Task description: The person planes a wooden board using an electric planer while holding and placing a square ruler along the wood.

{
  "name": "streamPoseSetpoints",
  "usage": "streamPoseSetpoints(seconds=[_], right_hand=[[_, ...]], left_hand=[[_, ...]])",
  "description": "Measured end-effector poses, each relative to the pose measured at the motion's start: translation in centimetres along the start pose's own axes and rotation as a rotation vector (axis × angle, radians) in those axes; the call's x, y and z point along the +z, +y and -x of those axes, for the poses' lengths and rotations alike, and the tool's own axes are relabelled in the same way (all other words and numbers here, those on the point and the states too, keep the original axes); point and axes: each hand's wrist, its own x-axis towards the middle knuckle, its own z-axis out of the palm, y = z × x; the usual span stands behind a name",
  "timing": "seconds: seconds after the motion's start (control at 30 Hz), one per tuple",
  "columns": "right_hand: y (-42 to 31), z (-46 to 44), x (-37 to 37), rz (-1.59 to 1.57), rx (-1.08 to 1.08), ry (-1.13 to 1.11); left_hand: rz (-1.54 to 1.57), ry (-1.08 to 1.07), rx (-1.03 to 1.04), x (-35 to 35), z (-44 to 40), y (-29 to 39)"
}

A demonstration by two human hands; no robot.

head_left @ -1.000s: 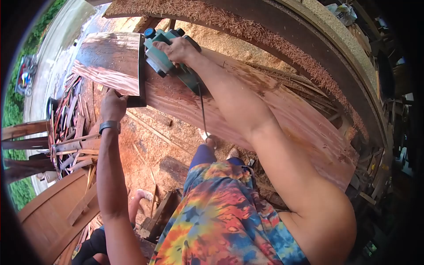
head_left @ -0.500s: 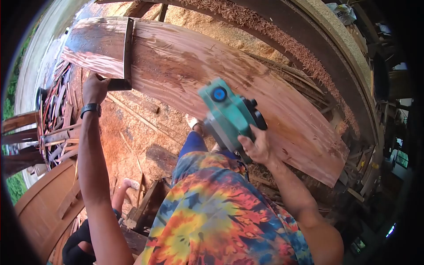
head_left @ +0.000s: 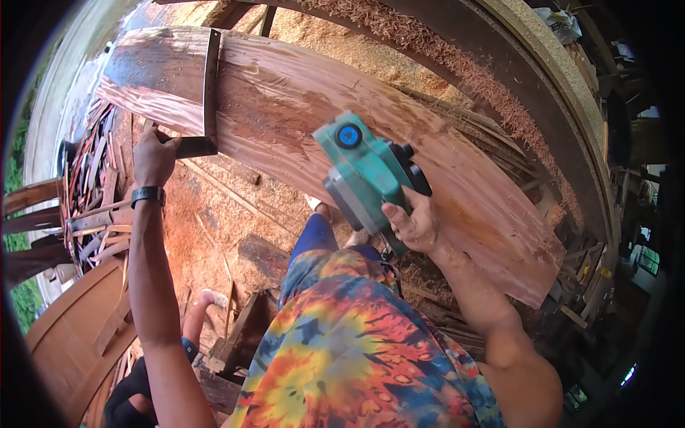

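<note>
A long reddish wooden plank (head_left: 300, 93) runs across in front of me, its surface streaked light and dark. My left hand (head_left: 153, 157) grips the short arm of a dark carpenter's square (head_left: 211, 85) at the plank's near edge. The square's long blade lies across the plank's width near its left end. My right hand (head_left: 414, 225) is wrapped round the handle of a green electric planer (head_left: 364, 175) with a blue round cap. The planer is held up over the near edge of the plank, tilted, and its underside is hidden.
Sawdust and shavings (head_left: 207, 200) cover the ground around my feet. Scrap wood strips (head_left: 89, 157) are piled at left. A thick beam (head_left: 457, 71) topped with shavings curves along the far side. Another person's leg (head_left: 194, 317) shows at lower left, beside a curved wooden panel (head_left: 75, 321).
The planer in my right hand has shifted slightly left and up. My left hand and the square have moved a little in the view; the grip is unchanged.
</note>
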Motion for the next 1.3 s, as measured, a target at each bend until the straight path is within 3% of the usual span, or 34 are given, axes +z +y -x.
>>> streamPoseSetpoints(seconds=[0.23,0.3,0.37,0.47,0.57,0.63,0.83,0.87,1.07,1.3], right_hand=[[-10.3,-19.5,5.1,-0.012,-0.159,0.052],[-10.6,-26.1,7.4,-0.061,-0.29,0.094],[-13.9,-28.6,6.9,0.014,-0.166,-0.041],[-14.4,-29.1,7.5,-0.111,-0.17,-0.058],[-11.7,-24.8,5.9,-0.067,-0.095,-0.078],[-8.0,-19.7,4.4,-0.107,-0.237,-0.011],[1.1,2.2,-4.5,-0.154,0.031,-0.051],[2.6,6.0,-5.7,-0.293,0.077,-0.043],[9.1,23.5,-12.5,-0.355,0.196,0.15],[13.5,31.6,-15.0,-0.381,0.217,0.233]], left_hand=[[-0.03,0.053,-0.012,0.3,0.6,0.5],[-0.011,0.054,-0.016,0.4,0.5,0.2],[0.048,0.039,-0.031,0.5,0.1,-0.8],[0.113,0.026,0.022,0.6,-0.3,-2.2],[0.124,0.06,0.098,0.7,0.7,-1.5],[0.092,0.076,0.103,0.4,2.6,0.1],[0.108,0.076,0.126,0.4,10.1,6.3],[0.097,0.067,0.104,0.6,11.9,7.9],[0.115,0.028,0.245,2.5,21.7,17.7],[0.054,-0.046,0.365,5.5,27.5,23.5]])
